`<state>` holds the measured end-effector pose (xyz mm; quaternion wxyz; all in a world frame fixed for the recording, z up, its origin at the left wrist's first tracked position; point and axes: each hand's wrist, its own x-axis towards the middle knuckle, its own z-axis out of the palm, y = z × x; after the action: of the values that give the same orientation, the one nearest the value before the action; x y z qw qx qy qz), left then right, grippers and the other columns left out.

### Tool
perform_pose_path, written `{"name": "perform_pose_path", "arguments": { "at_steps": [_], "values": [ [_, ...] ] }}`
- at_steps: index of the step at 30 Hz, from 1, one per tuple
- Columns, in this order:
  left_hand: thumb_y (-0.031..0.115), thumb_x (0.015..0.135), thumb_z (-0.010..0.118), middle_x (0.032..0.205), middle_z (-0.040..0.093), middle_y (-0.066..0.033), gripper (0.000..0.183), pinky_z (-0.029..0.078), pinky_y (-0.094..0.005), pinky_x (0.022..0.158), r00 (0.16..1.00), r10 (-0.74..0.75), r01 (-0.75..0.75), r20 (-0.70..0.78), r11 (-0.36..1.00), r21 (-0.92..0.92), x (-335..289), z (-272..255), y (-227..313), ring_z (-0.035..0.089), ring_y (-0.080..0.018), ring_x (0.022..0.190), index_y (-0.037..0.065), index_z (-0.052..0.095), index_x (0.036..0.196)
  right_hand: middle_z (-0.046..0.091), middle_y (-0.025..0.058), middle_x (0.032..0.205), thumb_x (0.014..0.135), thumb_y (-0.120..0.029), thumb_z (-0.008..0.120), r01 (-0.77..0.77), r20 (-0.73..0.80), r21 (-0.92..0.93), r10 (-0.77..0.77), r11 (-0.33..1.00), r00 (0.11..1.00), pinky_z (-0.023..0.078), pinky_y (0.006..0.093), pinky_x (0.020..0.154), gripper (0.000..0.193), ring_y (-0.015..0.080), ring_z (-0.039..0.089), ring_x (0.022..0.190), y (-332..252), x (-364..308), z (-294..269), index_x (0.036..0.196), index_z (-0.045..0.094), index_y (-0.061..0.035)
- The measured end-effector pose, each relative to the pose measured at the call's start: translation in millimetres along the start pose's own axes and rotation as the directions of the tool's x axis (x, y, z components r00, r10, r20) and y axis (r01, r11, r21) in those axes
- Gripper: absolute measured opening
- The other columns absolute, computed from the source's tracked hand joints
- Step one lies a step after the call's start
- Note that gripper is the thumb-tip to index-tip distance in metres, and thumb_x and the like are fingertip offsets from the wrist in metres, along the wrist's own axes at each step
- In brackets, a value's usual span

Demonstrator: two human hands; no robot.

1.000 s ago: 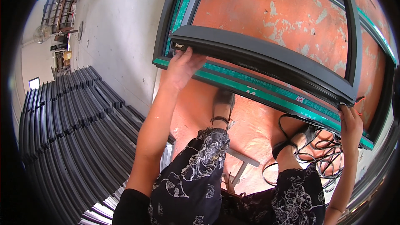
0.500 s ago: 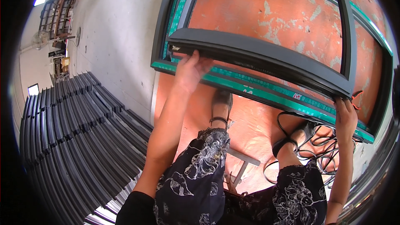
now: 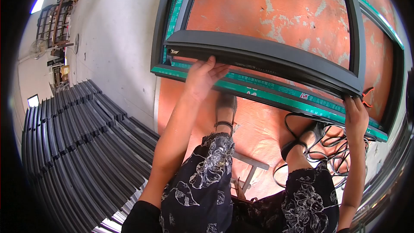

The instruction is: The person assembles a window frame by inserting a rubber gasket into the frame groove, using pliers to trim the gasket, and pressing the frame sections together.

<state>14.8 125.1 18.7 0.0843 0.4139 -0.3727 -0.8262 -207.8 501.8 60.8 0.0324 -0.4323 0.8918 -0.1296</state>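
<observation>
Black sleeve (image 3: pixel 143 216), white-flowered black trousers (image 3: pixel 189 196)

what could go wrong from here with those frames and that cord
The left hand and right hand are at the near edge of the inner frame, close to the green-faced rail; if the frame dropped, fingers might get pinched. The loose black cord loops beside the right foot, so a step could snag it.

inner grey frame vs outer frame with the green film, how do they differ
Surface: the inner grey frame shows plain grey on its upper faces, while the outer frame carries printed green film.
Size: the inner grey frame is smaller; the outer frame reaches beyond it left, right and near.
Both have dark profiles.
</observation>
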Motion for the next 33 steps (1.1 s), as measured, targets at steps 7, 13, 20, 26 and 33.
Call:
{"name": "perform_pose_path", "arguments": {
  "at_steps": [7, 13, 20, 26, 33],
  "values": [
    [0.023, 0.09, 0.061, 0.104, 0.064, -0.0153, 0.028, 0.05, -0.0401, 0.092, 0.999, -0.036, 0.037, 0.032, 0.998, -0.043, -1.0, 12.8, -4.2, 0.062, -0.0281, 0.101, 0.002, 0.055, 0.109, 0.058, 0.0116, 0.087, 0.078, 0.001, 0.062, -0.005, 0.005, -0.02, 0.005, 1.0, 1.0, 0.047, 0.0383, 0.062, 0.025, 0.032, 0.059, 0.075, 0.8, 1.0, 0.8, 0.102, 0.063, -0.0062],
    [0.023, 0.09, 0.062, 0.106, 0.062, -0.0163, 0.031, 0.048, -0.0423, 0.092, 0.998, -0.05, 0.051, 0.023, 0.998, -0.046, -6.1, 29.0, -11.0, 0.06, -0.0299, 0.102, 0.0, 0.054, 0.109, 0.058, 0.011, 0.087, 0.078, -0.001, 0.063, -0.002, 0.002, -0.044, 0.002, 0.999, 1.0, 0.047, 0.0384, 0.061, 0.025, 0.031, 0.059, 0.075, 3.5, -0.7, 1.6, 0.103, 0.063, -0.0071],
    [0.019, 0.092, 0.059, 0.111, 0.058, -0.0166, 0.034, 0.046, -0.046, 0.093, 0.998, -0.055, 0.057, 0.029, 0.997, -0.058, -4.1, 46.3, -24.0, 0.057, -0.031, 0.106, -0.003, 0.049, 0.116, 0.055, 0.01, 0.079, 0.076, -0.002, 0.064, 0.012, -0.017, -0.043, -0.013, 0.999, 1.0, 0.046, 0.0386, 0.059, 0.027, 0.0296, 0.057, 0.07, 2.3, -1.1, 0.4, 0.103, 0.063, -0.0079],
    [0.019, 0.091, 0.059, 0.109, 0.062, -0.0168, 0.023, 0.048, -0.0419, 0.094, 0.981, -0.157, 0.169, 0.11, 0.979, -0.116, -9.8, 64.9, -26.9, 0.059, -0.0292, 0.107, 0.003, 0.055, 0.107, 0.054, 0.0101, 0.076, 0.078, -0.004, 0.064, 0.035, -0.045, -0.026, -0.037, 0.999, 0.998, 0.044, 0.0382, 0.056, 0.025, 0.029, 0.056, 0.067, -2.9, 1.5, 0.2, 0.103, 0.063, -0.0074],
    [0.02, 0.09, 0.061, 0.111, 0.062, -0.0172, 0.027, 0.048, -0.0408, 0.093, 0.985, -0.123, 0.128, 0.123, 0.991, -0.035, -4.9, 65.4, -35.4, 0.059, -0.0278, 0.107, 0.002, 0.055, 0.109, 0.056, 0.0094, 0.073, 0.074, -0.002, 0.069, 0.033, -0.121, 0.037, -0.028, 0.999, 0.992, 0.045, 0.0371, 0.055, 0.024, 0.0277, 0.057, 0.065, 1.4, -3.4, 2.1, 0.095, 0.06, -0.0073]
  ]
}}
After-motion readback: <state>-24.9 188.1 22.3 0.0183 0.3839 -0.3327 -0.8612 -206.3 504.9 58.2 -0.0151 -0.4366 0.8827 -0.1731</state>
